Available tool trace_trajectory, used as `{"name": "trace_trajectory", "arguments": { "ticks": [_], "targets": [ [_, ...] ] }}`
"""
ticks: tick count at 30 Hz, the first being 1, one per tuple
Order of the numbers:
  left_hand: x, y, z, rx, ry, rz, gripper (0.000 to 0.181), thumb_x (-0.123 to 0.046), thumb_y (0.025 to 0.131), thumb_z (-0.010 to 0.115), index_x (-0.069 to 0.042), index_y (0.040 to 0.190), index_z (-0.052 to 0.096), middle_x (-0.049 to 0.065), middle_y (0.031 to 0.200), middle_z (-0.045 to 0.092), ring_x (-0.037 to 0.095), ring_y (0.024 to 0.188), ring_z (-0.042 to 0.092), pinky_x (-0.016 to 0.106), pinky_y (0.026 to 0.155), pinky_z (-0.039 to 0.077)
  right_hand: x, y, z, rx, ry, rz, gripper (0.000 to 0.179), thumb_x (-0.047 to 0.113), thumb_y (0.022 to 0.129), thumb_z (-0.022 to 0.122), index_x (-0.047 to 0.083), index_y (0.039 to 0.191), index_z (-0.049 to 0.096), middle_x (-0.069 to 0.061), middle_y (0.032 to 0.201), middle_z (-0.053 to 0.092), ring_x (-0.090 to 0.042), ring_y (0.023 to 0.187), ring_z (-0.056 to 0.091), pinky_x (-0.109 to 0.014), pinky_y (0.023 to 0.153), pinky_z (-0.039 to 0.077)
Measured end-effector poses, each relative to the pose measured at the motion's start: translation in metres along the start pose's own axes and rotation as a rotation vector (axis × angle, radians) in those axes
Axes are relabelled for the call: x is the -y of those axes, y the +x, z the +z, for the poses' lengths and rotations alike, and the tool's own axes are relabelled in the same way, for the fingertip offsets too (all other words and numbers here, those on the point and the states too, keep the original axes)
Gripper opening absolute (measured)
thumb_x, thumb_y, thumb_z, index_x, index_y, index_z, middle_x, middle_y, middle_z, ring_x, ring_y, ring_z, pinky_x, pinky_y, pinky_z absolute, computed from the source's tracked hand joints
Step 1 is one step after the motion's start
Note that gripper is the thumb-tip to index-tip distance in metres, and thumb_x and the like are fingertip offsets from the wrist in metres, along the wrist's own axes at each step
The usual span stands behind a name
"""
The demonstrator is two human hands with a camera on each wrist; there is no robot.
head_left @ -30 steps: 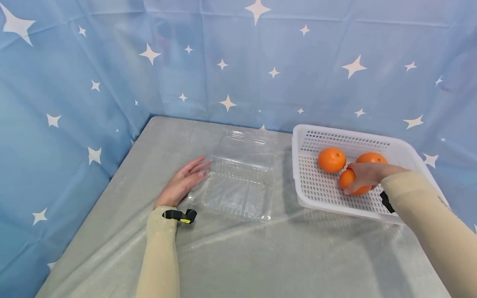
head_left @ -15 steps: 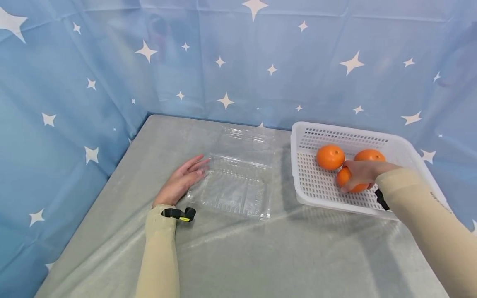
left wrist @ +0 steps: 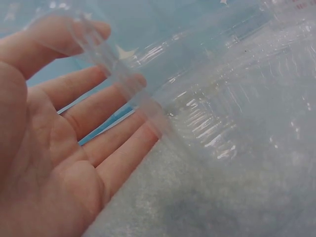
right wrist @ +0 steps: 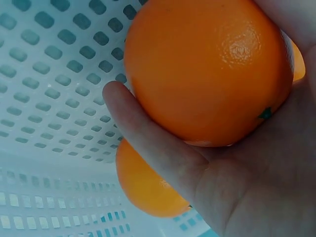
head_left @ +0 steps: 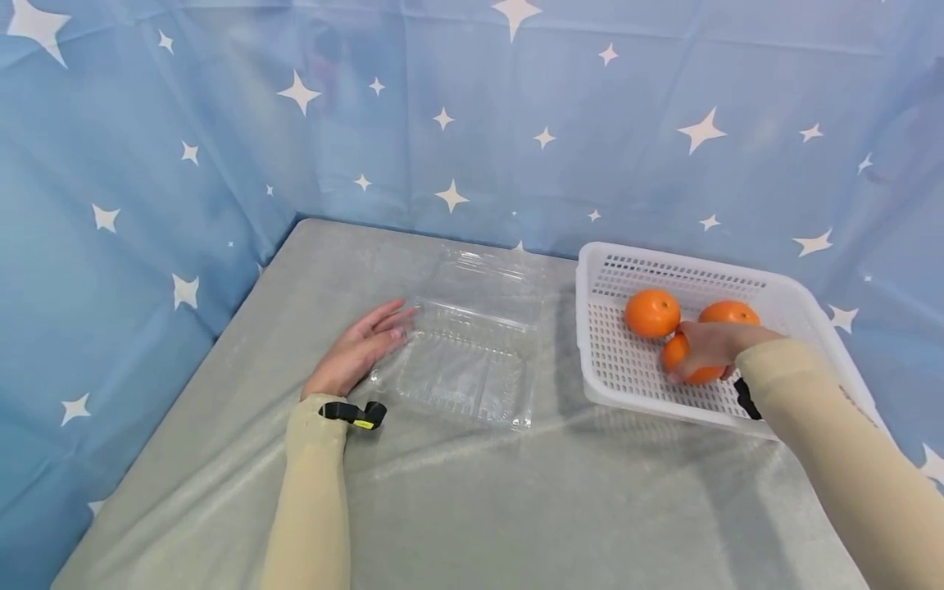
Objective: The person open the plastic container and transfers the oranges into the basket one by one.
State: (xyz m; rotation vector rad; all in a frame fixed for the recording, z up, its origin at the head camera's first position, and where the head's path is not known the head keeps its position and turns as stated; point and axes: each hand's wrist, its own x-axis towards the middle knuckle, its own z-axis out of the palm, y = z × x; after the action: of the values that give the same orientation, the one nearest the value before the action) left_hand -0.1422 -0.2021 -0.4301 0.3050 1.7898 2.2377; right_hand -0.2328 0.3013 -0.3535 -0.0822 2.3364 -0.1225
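In the head view my right hand [head_left: 711, 344] reaches into the white basket and grips an orange [head_left: 677, 356]. The right wrist view shows that orange [right wrist: 207, 74] large, with the thumb along one side of it and the palm behind. Two more oranges lie close by in the basket, one at the left [head_left: 652, 313] and one partly covered by my hand [head_left: 730, 311]. My left hand [head_left: 357, 348] lies at the left edge of a clear plastic clamshell box [head_left: 460, 373], its lid folded back. In the left wrist view the fairly straight fingers [left wrist: 98, 113] meet the box's rim.
The perforated white basket [head_left: 590, 352] stands at the right of the grey cloth-covered table [head_left: 560, 500]. A blue curtain [head_left: 413, 106] with white stars hangs behind the table and along its left side. Each wrist carries a black camera strap [head_left: 354, 414].
My right hand stays on the same orange, with only a slight shift to the left. The left hand keeps its place at the clear box. The head view wobbles slightly.
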Motion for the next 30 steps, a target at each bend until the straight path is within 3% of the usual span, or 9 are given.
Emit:
{"name": "trace_trajectory", "arguments": {
  "ticks": [16,22,30],
  "targets": [
    [0.000,0.011,0.005,0.021,0.015,-0.011,0.052,-0.011,0.091,0.051,-0.022,0.138,0.032,0.010,0.141,0.033,0.027,0.125,0.036,0.042,0.102,0.026,-0.013,0.001,0.003,0.005,0.014,-0.020,0.106,0.055,0.062,0.071,-0.004,0.134,0.021,-0.023,0.118,0.034,-0.032,0.092,0.043,-0.034,0.061,0.049],
    [-0.006,0.009,0.003,0.007,0.019,-0.019,0.054,-0.016,0.089,0.054,-0.024,0.138,0.033,0.008,0.140,0.034,0.026,0.125,0.036,0.044,0.102,0.025,-0.009,0.000,0.000,-0.008,0.006,-0.035,0.100,0.055,0.064,0.070,0.001,0.134,0.023,-0.020,0.115,0.035,-0.029,0.092,0.043,-0.033,0.061,0.048],
    [0.001,0.003,-0.003,-0.004,0.019,-0.018,0.053,-0.012,0.090,0.052,-0.023,0.139,0.032,0.010,0.141,0.033,0.025,0.125,0.035,0.045,0.102,0.026,-0.007,0.001,0.001,0.001,0.022,-0.062,0.099,0.054,0.066,0.070,0.005,0.136,0.020,-0.020,0.122,0.033,-0.031,0.097,0.042,-0.034,0.062,0.048]
  ]
}}
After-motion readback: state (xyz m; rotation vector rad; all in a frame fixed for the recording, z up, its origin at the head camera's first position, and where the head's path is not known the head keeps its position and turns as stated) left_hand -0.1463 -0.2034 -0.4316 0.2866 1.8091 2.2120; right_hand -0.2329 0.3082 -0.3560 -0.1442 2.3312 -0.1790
